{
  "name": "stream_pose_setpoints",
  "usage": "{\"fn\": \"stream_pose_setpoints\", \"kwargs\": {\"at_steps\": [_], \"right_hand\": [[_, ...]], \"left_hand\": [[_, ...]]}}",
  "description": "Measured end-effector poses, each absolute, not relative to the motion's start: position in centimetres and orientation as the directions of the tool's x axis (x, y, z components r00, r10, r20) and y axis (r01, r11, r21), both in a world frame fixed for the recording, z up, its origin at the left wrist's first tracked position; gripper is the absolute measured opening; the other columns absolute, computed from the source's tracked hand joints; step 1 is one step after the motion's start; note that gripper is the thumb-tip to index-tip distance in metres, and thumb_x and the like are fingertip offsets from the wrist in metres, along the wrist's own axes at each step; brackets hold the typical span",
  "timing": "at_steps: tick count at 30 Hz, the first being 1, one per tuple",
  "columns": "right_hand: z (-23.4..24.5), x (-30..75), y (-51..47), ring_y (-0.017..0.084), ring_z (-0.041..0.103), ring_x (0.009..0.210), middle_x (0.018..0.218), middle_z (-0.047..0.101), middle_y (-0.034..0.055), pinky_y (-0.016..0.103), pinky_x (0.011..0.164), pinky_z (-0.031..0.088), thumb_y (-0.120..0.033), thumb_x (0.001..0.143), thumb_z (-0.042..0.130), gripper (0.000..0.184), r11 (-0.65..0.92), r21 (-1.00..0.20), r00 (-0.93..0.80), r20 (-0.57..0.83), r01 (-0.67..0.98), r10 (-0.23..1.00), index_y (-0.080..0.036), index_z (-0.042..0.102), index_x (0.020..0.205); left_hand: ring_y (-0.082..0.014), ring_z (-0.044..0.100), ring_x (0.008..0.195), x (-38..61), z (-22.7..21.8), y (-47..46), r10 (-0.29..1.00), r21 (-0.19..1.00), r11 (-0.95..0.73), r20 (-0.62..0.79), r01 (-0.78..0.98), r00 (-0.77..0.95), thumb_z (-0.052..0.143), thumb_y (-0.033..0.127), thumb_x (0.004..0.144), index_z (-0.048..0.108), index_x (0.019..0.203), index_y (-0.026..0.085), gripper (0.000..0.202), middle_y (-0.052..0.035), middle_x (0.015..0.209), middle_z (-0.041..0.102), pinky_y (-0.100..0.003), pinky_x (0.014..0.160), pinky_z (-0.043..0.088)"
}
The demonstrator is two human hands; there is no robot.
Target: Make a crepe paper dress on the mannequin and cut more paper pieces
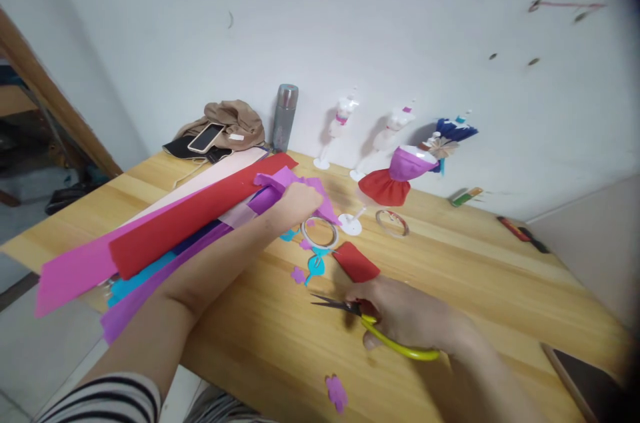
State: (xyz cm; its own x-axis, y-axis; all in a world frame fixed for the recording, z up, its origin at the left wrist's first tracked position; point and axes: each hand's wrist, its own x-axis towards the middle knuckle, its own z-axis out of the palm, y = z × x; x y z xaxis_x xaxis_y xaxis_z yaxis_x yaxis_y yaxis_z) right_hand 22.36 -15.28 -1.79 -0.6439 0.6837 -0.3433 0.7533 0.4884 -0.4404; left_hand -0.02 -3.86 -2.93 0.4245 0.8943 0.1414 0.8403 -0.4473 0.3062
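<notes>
My left hand (303, 203) is closed on a crumpled purple sheet (280, 182), paper or cloth, at the upper end of the coloured rolls; its fingertips are hidden. In my right hand (405, 313) is a pair of scissors (395, 343) with yellow handles, the blades slightly apart and pointing left. A red piece (356, 262) lies just beyond that hand; whether the fingers touch it I cannot tell. Between my hands are a roll of tape (320, 234), a blue cutout (316, 266) and a small purple flower cutout (299, 274).
A small dress-form stand wears a purple top (410, 163) and red skirt (385, 188); several similar stands line the wall. At left lie a red roll (200, 216), a pink sheet (75, 276) and other sheets. A flask (285, 118) stands behind. Another tape roll (393, 223) lies right.
</notes>
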Motion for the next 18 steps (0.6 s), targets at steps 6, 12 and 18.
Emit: {"fn": "stream_pose_setpoints", "kwargs": {"at_steps": [6,12,18], "right_hand": [[-2.0,21.5,-15.8,0.022,0.068,0.075,0.082,0.075,0.0026,0.029,0.065,0.043,-0.008,0.068,0.072,0.026,0.428,-0.467,-0.622,-0.433,0.774,0.653,-0.024,0.064,0.086],[-3.2,21.4,-15.2,0.023,0.068,0.076,0.089,0.075,0.0067,0.029,0.065,0.042,-0.015,0.074,0.066,0.044,0.409,-0.380,-0.557,-0.499,0.829,0.664,-0.022,0.058,0.117],[-4.0,21.4,-14.8,0.029,0.069,0.081,0.096,0.075,0.0113,0.033,0.065,0.040,-0.018,0.073,0.065,0.069,0.453,-0.241,-0.509,-0.506,0.858,0.696,-0.023,0.051,0.140]], "left_hand": [[-0.0183,0.056,0.078,-1.6,-0.6,-3.8,0.909,0.337,-0.405,0.250,0.850,0.334,0.054,0.023,0.094,0.064,0.067,0.016,0.029,-0.0034,0.067,0.059,-0.032,0.078,0.042],[-0.0204,0.058,0.093,-6.2,5.7,-0.6,0.911,0.168,-0.246,0.377,0.955,0.168,0.052,0.021,0.093,0.070,0.092,0.013,0.020,-0.0095,0.093,0.070,-0.035,0.089,0.045],[-0.0317,0.063,0.107,-11.1,8.6,-2.1,0.881,-0.077,0.021,0.474,0.997,0.018,0.030,0.012,0.096,0.067,0.117,0.010,0.043,-0.0208,0.112,0.070,-0.043,0.087,0.046]]}}
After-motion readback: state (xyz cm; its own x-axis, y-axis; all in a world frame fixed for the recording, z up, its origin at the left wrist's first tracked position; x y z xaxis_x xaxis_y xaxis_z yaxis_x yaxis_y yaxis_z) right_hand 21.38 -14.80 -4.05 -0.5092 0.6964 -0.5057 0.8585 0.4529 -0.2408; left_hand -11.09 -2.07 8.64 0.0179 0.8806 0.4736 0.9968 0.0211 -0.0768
